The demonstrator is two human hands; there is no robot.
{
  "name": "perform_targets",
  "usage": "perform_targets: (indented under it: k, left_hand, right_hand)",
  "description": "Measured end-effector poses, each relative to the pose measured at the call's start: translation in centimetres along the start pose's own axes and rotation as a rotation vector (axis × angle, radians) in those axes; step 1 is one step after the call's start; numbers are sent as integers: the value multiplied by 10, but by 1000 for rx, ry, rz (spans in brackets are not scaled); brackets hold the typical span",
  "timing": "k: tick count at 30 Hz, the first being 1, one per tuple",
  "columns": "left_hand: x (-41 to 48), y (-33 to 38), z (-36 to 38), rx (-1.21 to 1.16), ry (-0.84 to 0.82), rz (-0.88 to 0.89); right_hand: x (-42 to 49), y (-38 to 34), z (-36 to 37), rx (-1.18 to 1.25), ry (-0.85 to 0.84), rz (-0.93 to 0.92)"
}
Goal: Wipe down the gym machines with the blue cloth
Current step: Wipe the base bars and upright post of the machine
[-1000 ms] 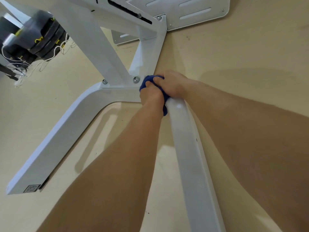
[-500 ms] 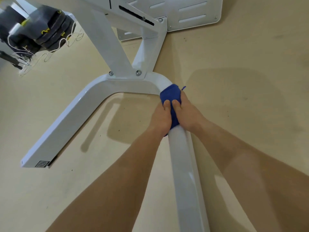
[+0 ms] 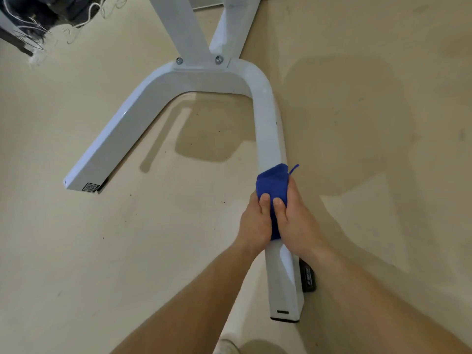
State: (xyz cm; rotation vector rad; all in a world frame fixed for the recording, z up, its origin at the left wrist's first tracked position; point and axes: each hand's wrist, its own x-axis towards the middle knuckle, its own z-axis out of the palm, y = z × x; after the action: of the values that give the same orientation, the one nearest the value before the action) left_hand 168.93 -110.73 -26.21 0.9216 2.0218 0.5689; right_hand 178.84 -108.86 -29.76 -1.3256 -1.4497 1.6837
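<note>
Beige, scuffed floor (image 3: 76, 251) runs under everything. Nearest me, a pale shoe tip (image 3: 226, 347) pokes in at the bottom edge. Just beyond it is the squared end of the white U-shaped metal machine base (image 3: 283, 284), with a black rubber foot pad (image 3: 308, 278) beside it. Further up that right-hand leg, the left hand (image 3: 255, 223) and right hand (image 3: 296, 223) meet. Their grip is closed round a folded blue cloth (image 3: 273, 181), thumbs (image 3: 264, 200) side by side on top, and the cloth is wrapped over the leg. Past the bend, two silver bolts (image 3: 179, 60) fasten a white upright post (image 3: 178, 26). The other leg carries a square code sticker (image 3: 90, 187). White cords (image 3: 76, 24) tangle in the far left corner.
</note>
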Motion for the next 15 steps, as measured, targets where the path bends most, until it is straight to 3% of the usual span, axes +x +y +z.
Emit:
perform_targets:
  k: [15]
  left_hand:
    - [107, 52, -15, -30, 30, 84]
  right_hand:
    - [119, -27, -13, 48, 38, -17]
